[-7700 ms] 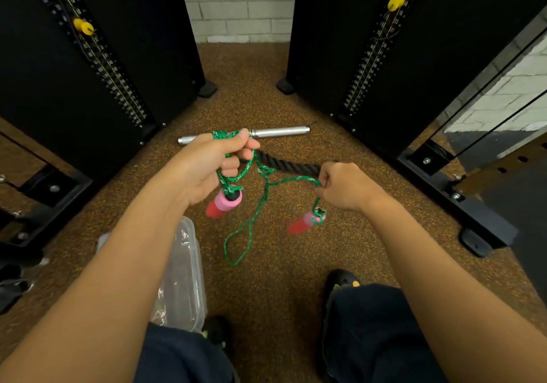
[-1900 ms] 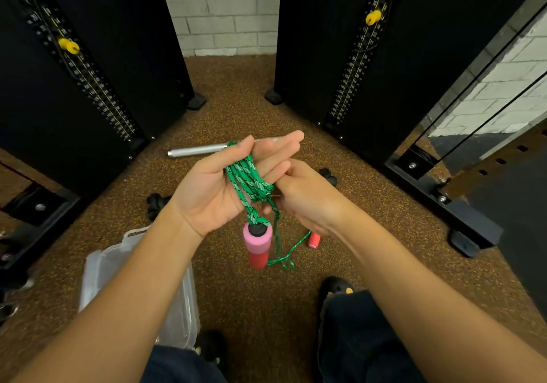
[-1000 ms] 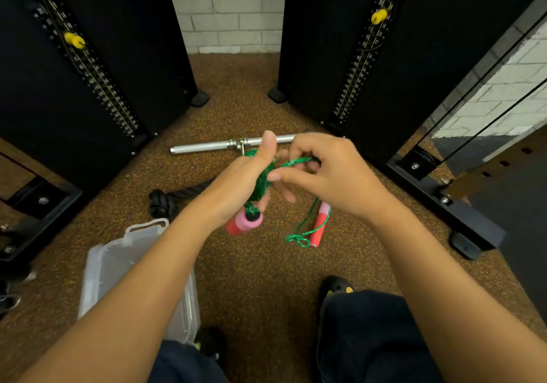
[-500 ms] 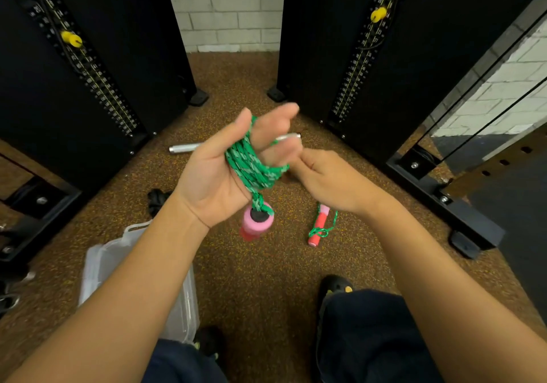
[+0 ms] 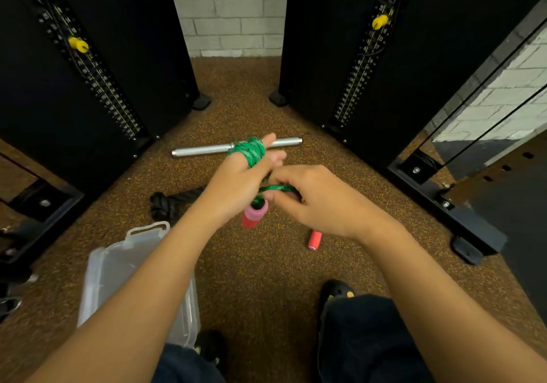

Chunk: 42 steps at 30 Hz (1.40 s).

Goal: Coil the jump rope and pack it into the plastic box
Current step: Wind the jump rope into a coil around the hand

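Observation:
The green jump rope (image 5: 250, 150) is wound in several turns around the fingers of my left hand (image 5: 236, 184), which is turned back-up. One pink-and-red handle (image 5: 254, 215) hangs below that hand. My right hand (image 5: 313, 197) pinches a short stretch of the rope (image 5: 276, 188) just right of the left hand. The other handle (image 5: 314, 239), red, dangles below my right hand near the floor. The clear plastic box (image 5: 124, 267) lies open on the floor at lower left, partly hidden by my left forearm.
A silver metal bar (image 5: 204, 149) and a thick black rope (image 5: 171, 203) lie on the speckled rubber floor beyond my hands. Black weight-stack machines stand left (image 5: 88, 72) and right (image 5: 370, 57). My knees and black shoes (image 5: 337, 291) are at the bottom.
My left hand has rolled from palm-up to back-up, with more rope wound on its fingers. My right hand has come around in front of it with the rope, and the loose handle hangs closer.

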Each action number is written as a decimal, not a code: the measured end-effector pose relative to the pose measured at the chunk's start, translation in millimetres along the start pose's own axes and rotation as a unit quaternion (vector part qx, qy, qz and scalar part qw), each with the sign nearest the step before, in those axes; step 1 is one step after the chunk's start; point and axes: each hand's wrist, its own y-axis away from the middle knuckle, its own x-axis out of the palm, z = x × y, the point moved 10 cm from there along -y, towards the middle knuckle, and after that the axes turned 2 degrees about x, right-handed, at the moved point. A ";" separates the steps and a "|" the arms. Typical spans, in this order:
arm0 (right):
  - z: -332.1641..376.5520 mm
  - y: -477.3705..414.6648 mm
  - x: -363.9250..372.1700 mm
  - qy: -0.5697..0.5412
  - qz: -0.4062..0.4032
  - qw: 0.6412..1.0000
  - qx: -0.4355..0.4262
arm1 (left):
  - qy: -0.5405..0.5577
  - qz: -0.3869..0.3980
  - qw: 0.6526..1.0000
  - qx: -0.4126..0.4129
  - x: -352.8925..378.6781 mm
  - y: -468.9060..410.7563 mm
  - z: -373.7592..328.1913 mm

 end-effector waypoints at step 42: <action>-16.4 4.4 -24.3 -0.087 -0.027 0.995 0.052 | -0.154 0.067 0.985 -0.033 23.6 14.6 -0.9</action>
